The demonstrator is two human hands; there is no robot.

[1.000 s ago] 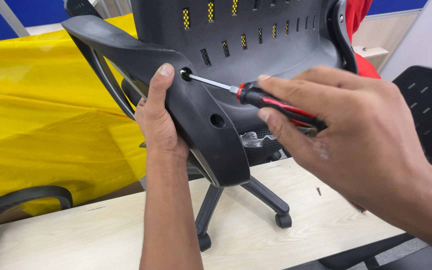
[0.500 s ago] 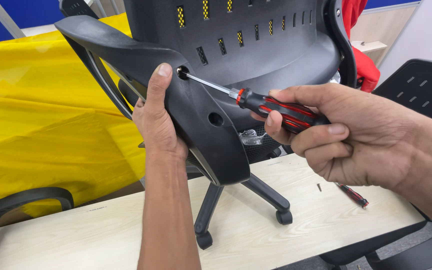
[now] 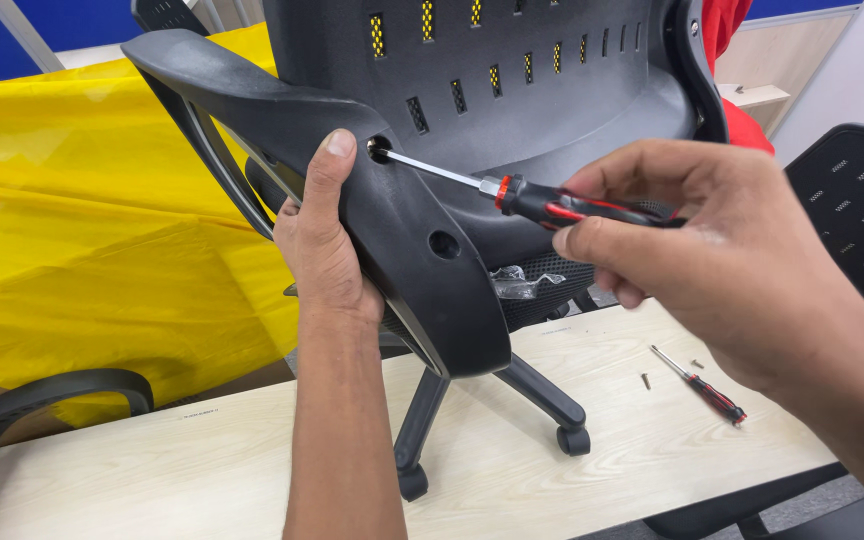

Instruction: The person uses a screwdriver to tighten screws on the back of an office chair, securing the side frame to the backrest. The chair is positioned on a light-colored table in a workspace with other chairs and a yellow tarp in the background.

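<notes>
We have our left hand (image 3: 324,250) wrapped around the curved black plastic armrest (image 3: 352,190) of the black office chair (image 3: 512,90), thumb pressed flat just beside the upper of its two round holes, holding the part against the chair's slotted backrest. Our right hand (image 3: 692,250) is closed on the red-and-black handle of a long-shafted screwdriver (image 3: 532,198), whose bare metal shaft runs leftward so that its tip sits inside that upper screw hole (image 3: 379,150). We judge the step in hand to be driving the fastener in this upper hole; the screw itself is hidden in the recess. The lower screw hole (image 3: 443,244) appears empty. The next move, as we read it, calls for keeping the shaft in line with the hole while turning, with the left hand bracing the armrest so it does not shift. On the pale wooden desk (image 3: 202,460) under the chair's castor base lie a smaller red-and-black screwdriver (image 3: 700,385) and two loose small screws (image 3: 646,380) near it
</notes>
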